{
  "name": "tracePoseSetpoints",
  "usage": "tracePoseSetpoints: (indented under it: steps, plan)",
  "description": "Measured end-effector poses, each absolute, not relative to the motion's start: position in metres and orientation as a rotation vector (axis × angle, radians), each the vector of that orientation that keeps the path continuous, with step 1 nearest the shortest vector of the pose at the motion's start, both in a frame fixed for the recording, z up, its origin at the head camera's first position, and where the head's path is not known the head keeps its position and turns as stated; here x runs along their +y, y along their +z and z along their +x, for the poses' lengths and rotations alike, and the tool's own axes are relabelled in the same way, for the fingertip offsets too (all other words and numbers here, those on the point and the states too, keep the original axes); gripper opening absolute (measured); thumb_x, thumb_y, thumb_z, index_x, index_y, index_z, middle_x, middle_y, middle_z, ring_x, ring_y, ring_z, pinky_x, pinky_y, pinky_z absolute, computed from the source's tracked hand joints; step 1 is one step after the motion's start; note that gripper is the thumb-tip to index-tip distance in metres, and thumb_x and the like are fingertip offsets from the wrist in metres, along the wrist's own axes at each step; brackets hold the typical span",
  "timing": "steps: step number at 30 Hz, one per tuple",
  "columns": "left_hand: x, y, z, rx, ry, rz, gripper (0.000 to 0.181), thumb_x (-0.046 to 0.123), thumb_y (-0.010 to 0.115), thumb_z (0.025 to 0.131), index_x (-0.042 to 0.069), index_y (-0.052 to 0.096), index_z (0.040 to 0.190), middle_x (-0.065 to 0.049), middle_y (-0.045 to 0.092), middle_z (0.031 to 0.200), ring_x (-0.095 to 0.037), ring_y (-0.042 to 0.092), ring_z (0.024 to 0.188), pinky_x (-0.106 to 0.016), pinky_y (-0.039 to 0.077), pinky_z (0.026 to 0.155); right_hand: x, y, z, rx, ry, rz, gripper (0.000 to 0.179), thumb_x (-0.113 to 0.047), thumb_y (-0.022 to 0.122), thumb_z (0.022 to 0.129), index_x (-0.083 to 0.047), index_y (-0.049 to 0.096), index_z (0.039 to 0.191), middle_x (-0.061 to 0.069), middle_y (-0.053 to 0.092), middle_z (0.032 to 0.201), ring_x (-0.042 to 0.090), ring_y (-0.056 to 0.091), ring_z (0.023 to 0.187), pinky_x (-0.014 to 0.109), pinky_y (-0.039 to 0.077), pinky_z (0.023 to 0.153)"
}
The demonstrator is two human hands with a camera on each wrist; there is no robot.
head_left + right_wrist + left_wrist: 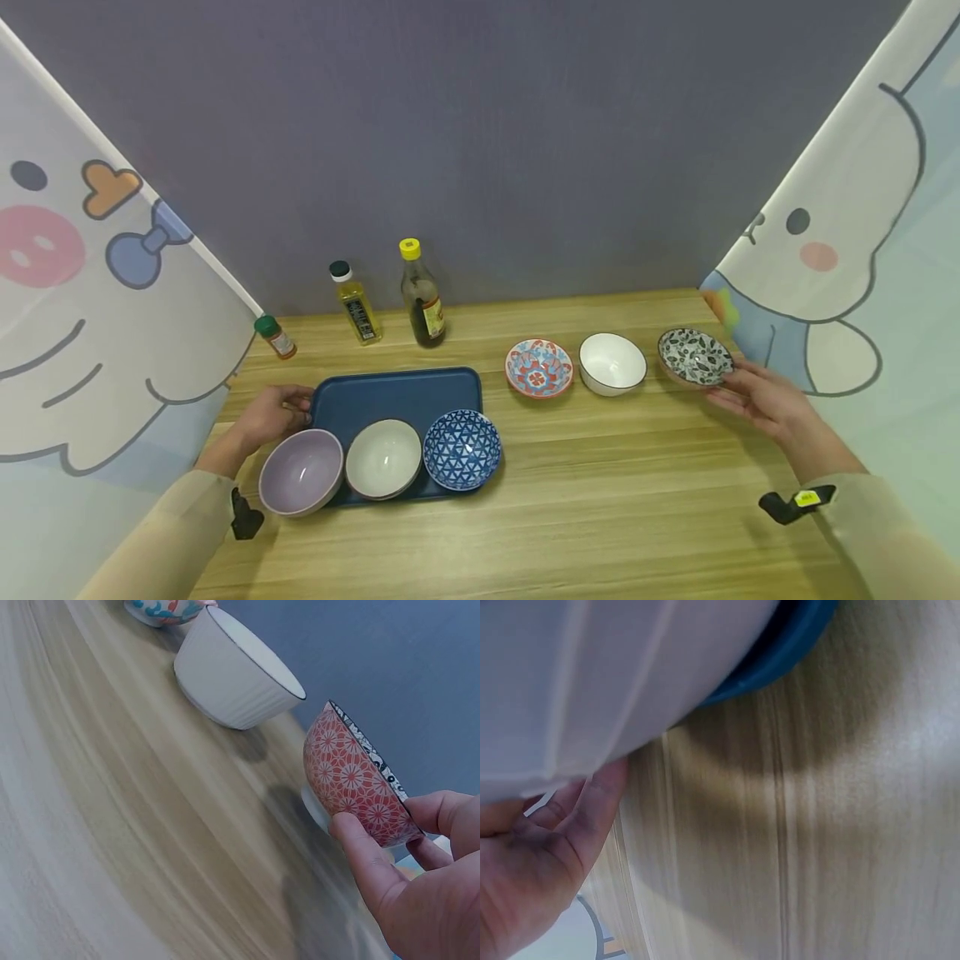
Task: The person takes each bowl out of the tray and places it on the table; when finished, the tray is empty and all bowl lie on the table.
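A grey wall (480, 150) stands behind one wooden worktop (570, 533), whose near edge is out of frame. Two printed cloths, left cloth (90, 342) and right cloth (855, 250), flank it, both cut off. One navy tray (390, 392) lies on the left, its front largely hidden by three bowls: purple bowl (302, 472), cream bowl (384, 458) and blue-patterned bowl (462, 450).

Two hands show, their sleeves cut off. The left hand (276, 414) is at the tray's left edge; its fingertips are hidden behind the purple bowl in the wrist view, so I cannot tell how far it is closed or whether it grips. The right hand (765, 402) pinches the rim and side of the tilted leaf-patterned bowl (696, 356), far right of three more bowls, beside the white bowl (612, 364) and red-and-blue bowl (538, 368). Whether its foot touches wood is unclear.

Behind the tray stand two bottles, dark bottle (423, 304) and yellow bottle (356, 304), and one green-capped jar (276, 337), labels illegible.
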State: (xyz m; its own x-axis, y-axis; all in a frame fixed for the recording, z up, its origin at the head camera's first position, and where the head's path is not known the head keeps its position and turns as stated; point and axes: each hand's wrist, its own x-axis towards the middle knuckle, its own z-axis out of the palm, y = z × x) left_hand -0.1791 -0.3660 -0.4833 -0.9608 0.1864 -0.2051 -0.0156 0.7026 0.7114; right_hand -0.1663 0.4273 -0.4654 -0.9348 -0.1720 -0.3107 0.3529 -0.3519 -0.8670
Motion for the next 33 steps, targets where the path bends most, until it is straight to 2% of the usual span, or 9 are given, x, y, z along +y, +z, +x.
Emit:
tracePoseSetpoints:
  steps: [2,5,7,15,22,25,29,33]
  plan:
    - [-0.366,-0.484,-0.178,2.64,1.119,0.13,0.051,-0.006,0.069,0.085,-0.02,0.054,0.131,-0.026,0.067,0.105,-0.021,0.063,0.09,-0.025,0.054,0.071,0.427,-0.469,-0.167,1.569,-2.329,0.266,0.065,0.001,0.043,0.107,-0.015,0.011,0.162,0.002,0.073,0.104,0.023,0.076,0.091,0.037,0.06,0.086]
    - [-0.366,-0.484,-0.177,2.631,1.124,0.116,0.05,-0.006,0.068,0.085,-0.02,0.053,0.132,-0.026,0.066,0.106,-0.024,0.064,0.091,-0.026,0.056,0.07,0.425,-0.474,-0.168,1.558,-2.334,0.283,0.041,0.001,0.044,0.107,-0.017,0.033,0.142,0.002,0.073,0.104,0.024,0.076,0.091,0.038,0.061,0.087]
    - [-0.366,-0.483,-0.176,2.628,1.123,0.109,0.05,-0.006,0.068,0.086,-0.02,0.053,0.132,-0.027,0.066,0.107,-0.025,0.064,0.092,-0.027,0.056,0.07,0.424,-0.476,-0.17,1.541,-2.337,0.283,0.036,0.002,0.043,0.107,-0.018,0.036,0.136,0.002,0.073,0.104,0.024,0.076,0.091,0.039,0.06,0.087]
    - [-0.363,-0.48,-0.174,2.603,1.13,0.043,0.051,-0.006,0.067,0.087,-0.019,0.052,0.134,-0.028,0.064,0.109,-0.027,0.064,0.094,-0.03,0.058,0.07,0.42,-0.483,-0.172,1.535,-2.324,0.288,0.055,0.002,0.044,0.106,-0.013,0.021,0.154,0.001,0.073,0.105,0.022,0.076,0.093,0.037,0.061,0.087]
    - [-0.362,-0.48,-0.178,2.647,1.091,0.071,0.05,-0.004,0.069,0.086,-0.016,0.055,0.133,-0.025,0.066,0.108,-0.029,0.063,0.097,-0.028,0.054,0.07,0.424,-0.49,-0.171,1.413,-2.411,0.225,0.033,0.005,0.041,0.106,-0.015,0.048,0.131,0.005,0.074,0.107,0.026,0.076,0.095,0.04,0.06,0.087]
    - [-0.362,-0.481,-0.178,2.654,1.089,0.074,0.05,-0.004,0.069,0.086,-0.016,0.056,0.133,-0.025,0.067,0.107,-0.029,0.063,0.096,-0.027,0.053,0.07,0.426,-0.492,-0.17,1.331,-2.45,0.187,0.033,0.005,0.039,0.107,-0.016,0.06,0.121,0.008,0.074,0.11,0.029,0.075,0.097,0.042,0.06,0.088]
    - [-0.362,-0.482,-0.179,2.66,1.074,0.071,0.05,-0.004,0.068,0.086,-0.016,0.056,0.133,-0.025,0.067,0.107,-0.028,0.063,0.095,-0.027,0.054,0.07,0.427,-0.492,-0.169,1.282,-2.458,0.191,0.035,0.003,0.038,0.108,-0.018,0.065,0.116,0.009,0.074,0.112,0.031,0.075,0.099,0.046,0.06,0.087]
    - [-0.361,-0.481,-0.181,2.656,1.067,0.066,0.051,-0.004,0.067,0.087,-0.016,0.055,0.135,-0.026,0.066,0.109,-0.03,0.063,0.097,-0.028,0.055,0.07,0.429,-0.491,-0.168,1.377,-2.425,0.244,0.03,0.0,0.045,0.107,-0.021,0.064,0.116,0.004,0.076,0.11,0.026,0.076,0.099,0.046,0.061,0.083]
